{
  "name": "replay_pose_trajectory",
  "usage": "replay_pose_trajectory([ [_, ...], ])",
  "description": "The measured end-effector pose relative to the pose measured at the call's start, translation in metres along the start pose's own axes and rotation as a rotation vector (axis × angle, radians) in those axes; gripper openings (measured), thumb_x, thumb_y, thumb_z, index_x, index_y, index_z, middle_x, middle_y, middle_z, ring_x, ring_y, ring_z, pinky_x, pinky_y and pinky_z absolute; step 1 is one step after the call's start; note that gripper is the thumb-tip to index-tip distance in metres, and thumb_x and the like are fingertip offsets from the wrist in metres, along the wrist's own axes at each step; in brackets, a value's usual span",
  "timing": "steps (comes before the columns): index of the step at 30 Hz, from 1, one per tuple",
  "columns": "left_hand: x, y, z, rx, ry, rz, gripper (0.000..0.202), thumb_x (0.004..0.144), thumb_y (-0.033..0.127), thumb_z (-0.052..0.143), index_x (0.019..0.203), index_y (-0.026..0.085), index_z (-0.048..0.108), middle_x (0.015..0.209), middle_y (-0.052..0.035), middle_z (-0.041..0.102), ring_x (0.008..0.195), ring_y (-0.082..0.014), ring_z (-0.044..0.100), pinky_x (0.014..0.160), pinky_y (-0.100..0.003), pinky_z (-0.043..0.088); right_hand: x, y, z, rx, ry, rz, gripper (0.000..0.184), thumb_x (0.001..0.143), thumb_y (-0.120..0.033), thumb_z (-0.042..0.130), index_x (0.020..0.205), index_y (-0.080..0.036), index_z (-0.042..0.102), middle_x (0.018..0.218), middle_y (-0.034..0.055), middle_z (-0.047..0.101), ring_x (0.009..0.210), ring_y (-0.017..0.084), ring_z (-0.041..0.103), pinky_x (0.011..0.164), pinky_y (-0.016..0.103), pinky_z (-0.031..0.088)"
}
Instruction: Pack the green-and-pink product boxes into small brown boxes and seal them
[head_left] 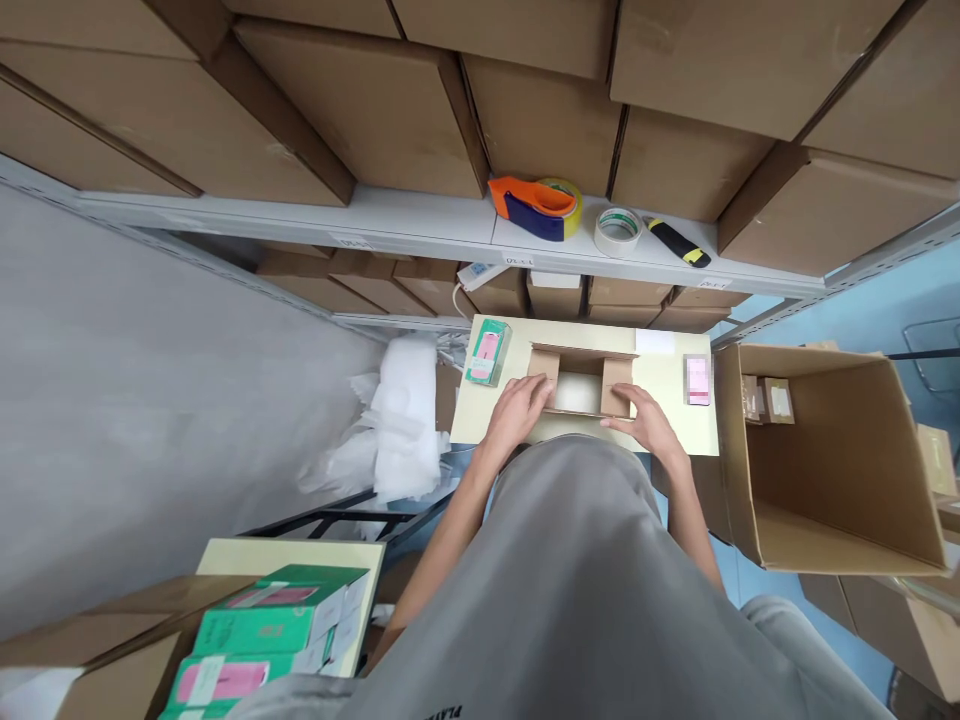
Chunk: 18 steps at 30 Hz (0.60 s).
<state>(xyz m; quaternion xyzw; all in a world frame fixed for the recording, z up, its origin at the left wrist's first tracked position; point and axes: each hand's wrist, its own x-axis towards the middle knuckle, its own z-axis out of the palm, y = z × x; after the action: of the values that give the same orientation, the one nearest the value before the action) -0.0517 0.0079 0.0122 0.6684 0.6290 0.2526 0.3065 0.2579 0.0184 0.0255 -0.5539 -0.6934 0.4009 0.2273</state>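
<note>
A small brown cardboard box [618, 372] stands with its top open on the pale tabletop [675, 432], its short end flaps to left and right. Between the flaps a pale surface shows inside; whether that is a bottom or the table I cannot tell. My left hand [519, 408] grips the box's left end, fingers over the flap. At the opposite end my right hand [646, 420] holds the box, fingertips on the right flap and thumb by the front edge. A green and pink product box [486, 352] lies left of my left hand.
Orange tape dispenser [536, 205], tape roll [618, 232] and utility knife [677, 242] lie on the shelf ahead. A phone [697, 379] rests at the table's right, beside a large open carton [832, 470]. White foam wrap [409, 415] and stacked green boxes [255, 630] are on the left.
</note>
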Motion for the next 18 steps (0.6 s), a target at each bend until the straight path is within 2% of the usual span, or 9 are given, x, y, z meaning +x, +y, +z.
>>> replay_pose_trajectory([
  [3, 0.015, -0.006, 0.007, -0.003, 0.167, -0.048, 0.073, 0.113, 0.066, 0.050, 0.166, 0.016, 0.056, 0.152, -0.0235, 0.069, 0.145, -0.0400, 0.063, 0.125, -0.058, 0.050, 0.007, 0.010, 0.003, 0.007, 0.149, 0.100, 0.067, 0.095, -0.079, 0.075, 0.134, -0.025, 0.078, 0.132, 0.0158, 0.080, 0.119, 0.038, 0.075, 0.108, 0.059, 0.063],
  [6, 0.031, -0.010, 0.009, 0.021, 0.259, 0.067, 0.085, 0.107, 0.067, 0.062, 0.173, 0.017, 0.046, 0.172, -0.0263, 0.048, 0.163, -0.0446, 0.044, 0.132, -0.062, 0.040, 0.015, 0.018, 0.011, -0.052, 0.336, 0.199, 0.080, 0.096, -0.077, 0.072, 0.152, -0.021, 0.066, 0.125, 0.0158, 0.077, 0.098, 0.033, 0.074, 0.092, 0.055, 0.067],
  [8, 0.037, -0.012, 0.007, 0.017, 0.232, 0.151, 0.077, 0.107, 0.061, 0.065, 0.171, 0.020, 0.050, 0.170, -0.0234, 0.051, 0.162, -0.0427, 0.044, 0.135, -0.061, 0.038, 0.018, 0.021, 0.015, -0.084, 0.402, 0.221, 0.093, 0.095, -0.074, 0.072, 0.169, -0.023, 0.048, 0.131, 0.0155, 0.071, 0.093, 0.030, 0.072, 0.085, 0.053, 0.067],
  [10, 0.037, -0.015, 0.005, -0.001, 0.211, 0.180, 0.060, 0.108, 0.054, 0.066, 0.160, 0.023, 0.063, 0.159, -0.0199, 0.061, 0.156, -0.0396, 0.051, 0.135, -0.058, 0.039, 0.018, 0.023, 0.016, -0.100, 0.399, 0.200, 0.096, 0.096, -0.070, 0.072, 0.175, -0.026, 0.040, 0.140, 0.0169, 0.065, 0.099, 0.031, 0.072, 0.086, 0.053, 0.068],
  [12, 0.032, -0.018, 0.005, -0.024, 0.212, 0.157, 0.038, 0.109, 0.050, 0.065, 0.135, 0.025, 0.078, 0.151, -0.0174, 0.066, 0.150, -0.0378, 0.056, 0.133, -0.056, 0.043, 0.019, 0.024, 0.014, -0.113, 0.365, 0.167, 0.085, 0.096, -0.068, 0.072, 0.168, -0.028, 0.050, 0.149, 0.0191, 0.059, 0.113, 0.035, 0.072, 0.092, 0.056, 0.067],
  [14, 0.025, -0.023, 0.010, -0.064, 0.216, 0.106, 0.028, 0.109, 0.047, 0.066, 0.113, 0.025, 0.081, 0.150, -0.0171, 0.065, 0.150, -0.0373, 0.058, 0.132, -0.056, 0.044, 0.020, 0.025, 0.013, -0.117, 0.330, 0.153, 0.071, 0.095, -0.069, 0.074, 0.152, -0.027, 0.066, 0.154, 0.0197, 0.057, 0.126, 0.039, 0.069, 0.100, 0.058, 0.066],
  [15, 0.022, -0.026, 0.015, -0.097, 0.216, 0.073, 0.026, 0.108, 0.047, 0.067, 0.108, 0.024, 0.080, 0.151, -0.0173, 0.064, 0.152, -0.0374, 0.057, 0.132, -0.056, 0.044, 0.022, 0.027, 0.013, -0.106, 0.317, 0.155, 0.066, 0.095, -0.071, 0.074, 0.143, -0.026, 0.071, 0.153, 0.0195, 0.058, 0.130, 0.040, 0.068, 0.104, 0.060, 0.065],
  [16, 0.020, -0.030, 0.020, -0.145, 0.216, 0.032, 0.025, 0.107, 0.046, 0.069, 0.107, 0.024, 0.080, 0.154, -0.0176, 0.062, 0.155, -0.0375, 0.055, 0.133, -0.056, 0.044, 0.025, 0.029, 0.013, -0.086, 0.312, 0.165, 0.063, 0.094, -0.073, 0.073, 0.136, -0.026, 0.073, 0.152, 0.0195, 0.060, 0.133, 0.041, 0.067, 0.108, 0.060, 0.064],
  [18, 0.019, -0.038, 0.030, -0.295, 0.214, -0.094, 0.031, 0.102, 0.047, 0.076, 0.121, 0.024, 0.077, 0.164, -0.0181, 0.055, 0.160, -0.0379, 0.051, 0.134, -0.055, 0.043, 0.033, 0.035, 0.016, -0.022, 0.323, 0.218, 0.067, 0.094, -0.077, 0.072, 0.134, -0.024, 0.072, 0.149, 0.0206, 0.064, 0.134, 0.041, 0.067, 0.112, 0.061, 0.061],
])
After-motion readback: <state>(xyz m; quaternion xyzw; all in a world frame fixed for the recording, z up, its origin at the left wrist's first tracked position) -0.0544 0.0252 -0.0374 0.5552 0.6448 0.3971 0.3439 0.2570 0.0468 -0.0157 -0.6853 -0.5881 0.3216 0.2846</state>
